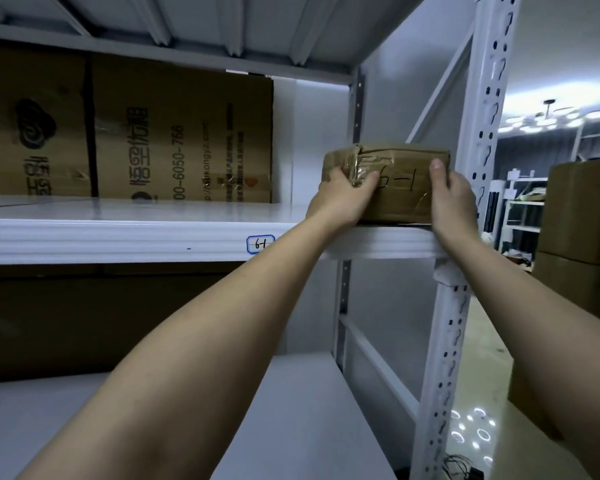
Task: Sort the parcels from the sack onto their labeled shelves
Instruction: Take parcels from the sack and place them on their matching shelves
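I am seating parcel [392, 183] at shelf [118, 237] front right corner; both hands [343, 199] [454, 199] grip its ends, fingers curled. Next: push inward, release.

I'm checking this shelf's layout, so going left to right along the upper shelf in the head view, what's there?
Big printed carton → shelf label → left hand → parcel → right hand → upright post.

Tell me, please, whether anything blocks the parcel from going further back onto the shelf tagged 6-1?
Nothing visible does. The parcel, held by the left hand and right hand, already sits on the shelf edge by the tag; the large cartons stand off to its left.
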{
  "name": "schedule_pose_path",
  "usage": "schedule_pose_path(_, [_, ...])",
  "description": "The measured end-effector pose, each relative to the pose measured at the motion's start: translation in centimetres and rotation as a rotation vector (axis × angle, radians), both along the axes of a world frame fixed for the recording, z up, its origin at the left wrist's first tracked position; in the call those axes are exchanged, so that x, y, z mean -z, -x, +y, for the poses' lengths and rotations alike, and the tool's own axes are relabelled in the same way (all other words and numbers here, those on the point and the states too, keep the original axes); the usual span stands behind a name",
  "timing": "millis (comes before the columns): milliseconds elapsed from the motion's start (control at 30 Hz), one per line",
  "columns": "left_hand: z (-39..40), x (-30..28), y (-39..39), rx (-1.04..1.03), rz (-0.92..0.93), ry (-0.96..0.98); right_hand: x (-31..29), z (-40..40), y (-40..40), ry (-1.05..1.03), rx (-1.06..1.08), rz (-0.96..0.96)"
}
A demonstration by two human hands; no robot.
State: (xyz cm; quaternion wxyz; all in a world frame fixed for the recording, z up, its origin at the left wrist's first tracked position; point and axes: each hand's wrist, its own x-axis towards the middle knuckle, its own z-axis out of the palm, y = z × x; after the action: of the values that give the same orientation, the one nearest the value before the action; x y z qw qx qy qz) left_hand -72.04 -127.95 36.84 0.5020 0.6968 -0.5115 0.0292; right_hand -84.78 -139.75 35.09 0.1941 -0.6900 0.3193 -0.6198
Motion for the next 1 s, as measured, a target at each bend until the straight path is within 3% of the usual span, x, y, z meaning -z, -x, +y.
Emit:
schedule_pose_path(200, [-1.5,-0.2,0.9,-0.038,-0.017,-0.001,-0.7,-0.3,1.4,0.239,0.292,0.052])
schedule_pose_path(300, [-2.0,0.0,0.9,-0.04,-0.028,-0.011,-1.2,-0.4,1.7,0.382,0.4,0.196])
schedule_pose_path(467, [-2.5,-0.6,0.0,0.003,0.03,-0.066,-1.3,-0.7,1.3,0.442,0.517,0.38])
schedule_pose_path(667, [-2.6,-1.3,-0.5,0.102,0.135,-0.122,-1.9,-0.4,-0.4,0.327,0.461,0.518])
schedule_pose_path(1000, [-4.1,-1.4,-1.6,0.054,0.253,-0.11,-1.7,-0.6,-1.9,0.155,0.278,0.459])
